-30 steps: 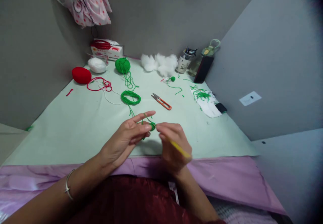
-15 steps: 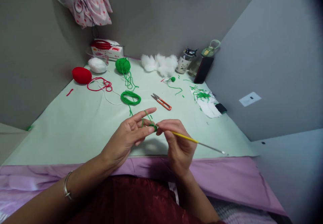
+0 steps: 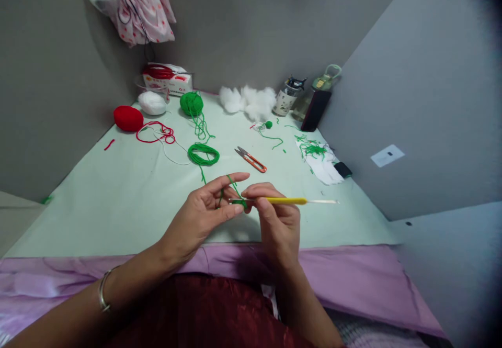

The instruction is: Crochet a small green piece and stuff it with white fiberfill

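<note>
Close above the table's near edge, the right hand (image 3: 276,222) has swung the yellow crochet hook (image 3: 284,200) from slanting downward to lying level, tip in the small green crochet piece (image 3: 240,202); a stitch seems under way. Its fingers pinch the hook. The left hand (image 3: 202,212) pinches the piece, yarn (image 3: 232,181) looped over the forefinger. Farther off lie green yarn coil (image 3: 203,154) and scissors (image 3: 251,159).

- Plain grey walls (image 3: 251,23) meet in a corner behind the counter (image 3: 117,201), which is covered in pale mint-green.
- A grey side panel (image 3: 423,76) on the right bears a small white label (image 3: 388,155).
- A pink spotted cloth (image 3: 137,8) hangs on the back wall.
- A lilac cloth (image 3: 353,274) lines the counter's near edge.
- Light is dim and even.
</note>
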Motion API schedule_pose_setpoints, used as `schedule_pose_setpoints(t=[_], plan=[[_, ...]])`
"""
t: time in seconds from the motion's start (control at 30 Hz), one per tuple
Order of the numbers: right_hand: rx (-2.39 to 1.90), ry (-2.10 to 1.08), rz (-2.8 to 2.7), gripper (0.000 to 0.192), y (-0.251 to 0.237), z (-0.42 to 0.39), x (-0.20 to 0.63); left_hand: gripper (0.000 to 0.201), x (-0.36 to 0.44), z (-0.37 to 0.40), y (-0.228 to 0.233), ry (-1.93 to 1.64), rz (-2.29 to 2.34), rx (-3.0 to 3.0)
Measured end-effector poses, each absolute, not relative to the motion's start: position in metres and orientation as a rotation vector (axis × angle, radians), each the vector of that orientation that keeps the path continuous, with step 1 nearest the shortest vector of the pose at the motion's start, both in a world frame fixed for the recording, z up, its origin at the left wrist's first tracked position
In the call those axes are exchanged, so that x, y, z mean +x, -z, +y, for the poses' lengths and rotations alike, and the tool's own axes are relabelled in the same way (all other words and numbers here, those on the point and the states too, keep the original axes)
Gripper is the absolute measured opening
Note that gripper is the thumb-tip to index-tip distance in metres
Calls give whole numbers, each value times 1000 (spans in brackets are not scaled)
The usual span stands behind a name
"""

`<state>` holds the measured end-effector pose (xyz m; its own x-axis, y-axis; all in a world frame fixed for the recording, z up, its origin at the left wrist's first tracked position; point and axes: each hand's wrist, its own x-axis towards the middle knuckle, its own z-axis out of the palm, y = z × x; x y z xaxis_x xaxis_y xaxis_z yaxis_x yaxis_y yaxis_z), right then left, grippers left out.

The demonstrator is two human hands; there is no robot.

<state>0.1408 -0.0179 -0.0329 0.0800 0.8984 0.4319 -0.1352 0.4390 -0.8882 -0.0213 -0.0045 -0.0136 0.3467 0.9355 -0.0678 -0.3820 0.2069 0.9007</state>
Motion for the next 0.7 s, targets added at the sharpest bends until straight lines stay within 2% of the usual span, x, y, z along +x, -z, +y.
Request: schedule_pose_setpoints(t=[0.1, 0.27, 0.37, 0.47, 0.53, 0.63, 0.7], plan=[[-877, -640, -1383, 18, 34, -23, 136, 39, -18, -5, 15, -1093, 817, 962], [-987, -43, -1629, 28, 39, -26, 133, 48, -15, -1, 17, -1060, 739, 757], [-950, -186, -1533, 25, 36, -24, 135, 42, -17, 2, 17, -947, 679, 629], [-923, -466, -1351, 22, 32, -21, 135, 42, -17, 3, 15, -1068, 713, 689], [-933, -412, -1393, 21, 33, -20, 133, 47, -14, 1, 14, -1159, 736, 754], [-935, -103, -1544, 23, 38, -19, 132, 45, -12, -1, 17, -1040, 664, 686], [-933, -137, -1496, 22, 38, -19, 134, 39, -13, 1, 19, -945, 627, 622]])
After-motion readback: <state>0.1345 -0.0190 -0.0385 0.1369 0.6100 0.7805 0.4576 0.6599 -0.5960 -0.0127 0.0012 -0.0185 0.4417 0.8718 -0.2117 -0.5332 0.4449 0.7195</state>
